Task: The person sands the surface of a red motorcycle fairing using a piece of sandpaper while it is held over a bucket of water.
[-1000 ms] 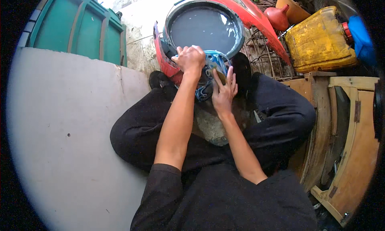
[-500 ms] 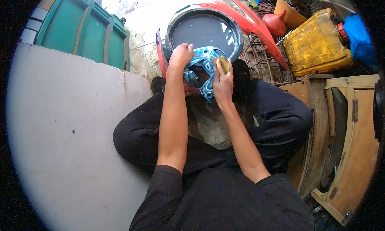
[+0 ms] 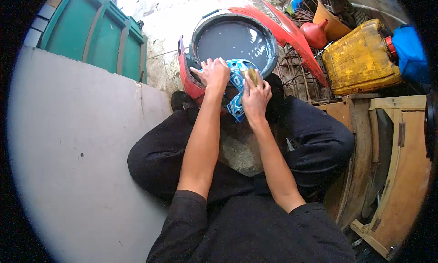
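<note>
I sit cross-legged with my left hand [image 3: 215, 74] gripping the upper left of a curved plastic part [image 3: 235, 107] with a swirled blue and white pattern and holes. My right hand [image 3: 256, 99] is closed on an olive-yellow pad [image 3: 251, 74], held against that part's right side. Just beyond both hands stands a round black tub [image 3: 274, 44] of grey liquid. A curved red panel [image 3: 188, 78] lies beside the tub on the left, partly behind my left hand and the tub.
A pale slab [image 3: 82, 181] and green panels [image 3: 86, 39] are on the left. To the right are another red panel [image 3: 292, 34], rusty wire racks [image 3: 299, 73], a red funnel [image 3: 312, 32], a yellow jerrycan [image 3: 356, 57], a blue container [image 3: 410, 53] and wooden frames [image 3: 401, 167].
My left hand has shifted on the blue part, moving slightly right and down in the view since half a second ago. My right hand and the pad have moved slightly down too.
</note>
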